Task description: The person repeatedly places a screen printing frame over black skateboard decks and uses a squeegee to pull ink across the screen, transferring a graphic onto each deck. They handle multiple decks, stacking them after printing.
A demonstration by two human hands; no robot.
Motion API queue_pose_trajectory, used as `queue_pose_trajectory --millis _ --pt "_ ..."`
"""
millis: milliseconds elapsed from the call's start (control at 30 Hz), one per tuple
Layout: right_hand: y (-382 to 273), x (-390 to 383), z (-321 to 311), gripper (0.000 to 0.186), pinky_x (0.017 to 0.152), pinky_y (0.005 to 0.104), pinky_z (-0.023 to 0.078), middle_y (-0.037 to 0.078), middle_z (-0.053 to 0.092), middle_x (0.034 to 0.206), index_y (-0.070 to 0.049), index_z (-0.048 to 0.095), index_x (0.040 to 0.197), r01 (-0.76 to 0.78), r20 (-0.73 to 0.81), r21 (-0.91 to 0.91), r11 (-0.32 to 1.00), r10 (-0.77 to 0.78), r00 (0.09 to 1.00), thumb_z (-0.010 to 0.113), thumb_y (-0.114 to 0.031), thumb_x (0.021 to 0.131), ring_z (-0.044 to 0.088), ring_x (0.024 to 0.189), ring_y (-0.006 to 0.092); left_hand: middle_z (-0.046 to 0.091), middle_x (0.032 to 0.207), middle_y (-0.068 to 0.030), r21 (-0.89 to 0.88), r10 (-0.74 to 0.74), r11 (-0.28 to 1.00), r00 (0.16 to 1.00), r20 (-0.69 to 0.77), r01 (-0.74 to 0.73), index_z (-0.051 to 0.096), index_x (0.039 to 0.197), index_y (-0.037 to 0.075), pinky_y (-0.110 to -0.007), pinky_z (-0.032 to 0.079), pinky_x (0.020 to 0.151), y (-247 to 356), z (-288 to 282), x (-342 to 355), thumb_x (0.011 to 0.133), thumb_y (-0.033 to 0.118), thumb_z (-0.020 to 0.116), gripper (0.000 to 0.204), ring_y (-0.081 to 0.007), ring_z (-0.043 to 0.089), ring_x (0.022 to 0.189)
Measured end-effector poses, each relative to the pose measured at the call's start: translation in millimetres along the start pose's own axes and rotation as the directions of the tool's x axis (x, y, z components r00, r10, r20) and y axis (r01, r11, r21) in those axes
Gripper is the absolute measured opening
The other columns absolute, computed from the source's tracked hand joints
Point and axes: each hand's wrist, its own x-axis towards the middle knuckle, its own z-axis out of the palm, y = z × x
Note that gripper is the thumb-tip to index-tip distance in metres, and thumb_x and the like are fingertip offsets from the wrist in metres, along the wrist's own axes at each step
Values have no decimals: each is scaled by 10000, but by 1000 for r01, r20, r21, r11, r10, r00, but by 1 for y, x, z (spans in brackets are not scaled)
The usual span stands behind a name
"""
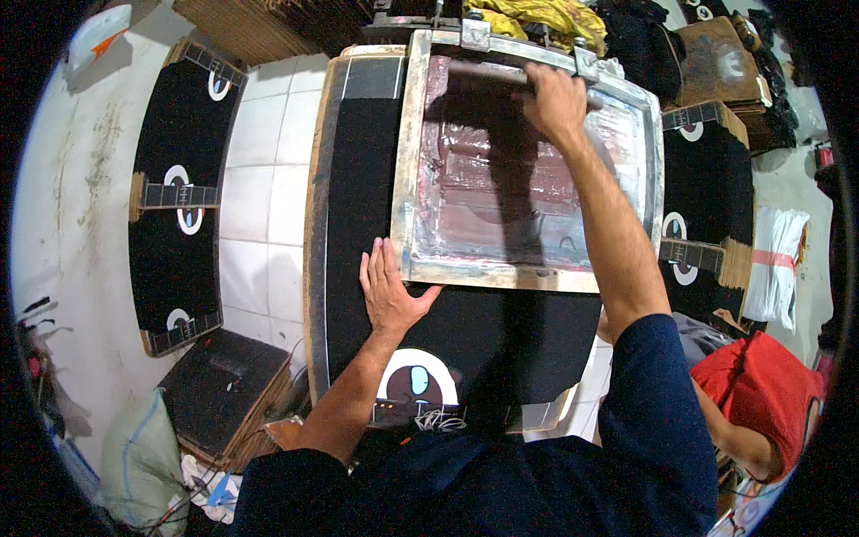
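A screen-printing frame (501, 274) lies over black fabric (360, 188) spread on a board; its mesh is smeared with dark reddish and whitish ink. Near the frame's far edge, my right hand (557, 103) is closed around a squeegee (488, 74), which lies across the mesh. My left hand (392, 294) rests with fingers spread at the frame's near left corner, partly on the fabric. Closer to me, a printed cartoon eye (418, 379) in white, dark brown and pale blue shows on the fabric. Metal clamps (476, 34) grip the frame's far side.
Boards with black fabric and printed eyes stand on the left (174, 259) and on the right (707, 179). A stack of dark boards (224, 380) sits at lower left. Yellow cloth (546, 22) lies beyond the frame. At lower right is another person in red (761, 394).
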Motion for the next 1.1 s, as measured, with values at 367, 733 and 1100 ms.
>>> queue_pose_trajectory --millis 367,733,1100 --pt "-42 -129 -8 202 840 448 439 48 657 931 -140 650 993 33 -166 64 997 -22 986 691 -90 802 628 943 275 331 1581 -296 28 19 999 999 33 -20 174 1587 -65 -574 184 1257 -3 1 -1 722 541 880 1270 -383 302 1515" --pt "-40 -137 -27 330 959 438 410 48 673 1038 -160 662 1117 24 -50 29 999 -23 998 750 -109 803 610 1064 269 411 1578 -276 -310 -67 951 986 -150 17 301 1584 6 -505 396 1183 -6 18 -1 675 304 963 1162 -424 418 1461" --pt "-11 -71 -41 401 900 509 486 153 706 1132 -67 668 1169 104 47 216 971 -117 992 802 -154 801 634 1104 382 401 1565 -299 -422 -22 904 977 -214 -72 260 1589 51 -475 494 1115 -5 14 -5 704 220 951 1136 -456 469 1413"
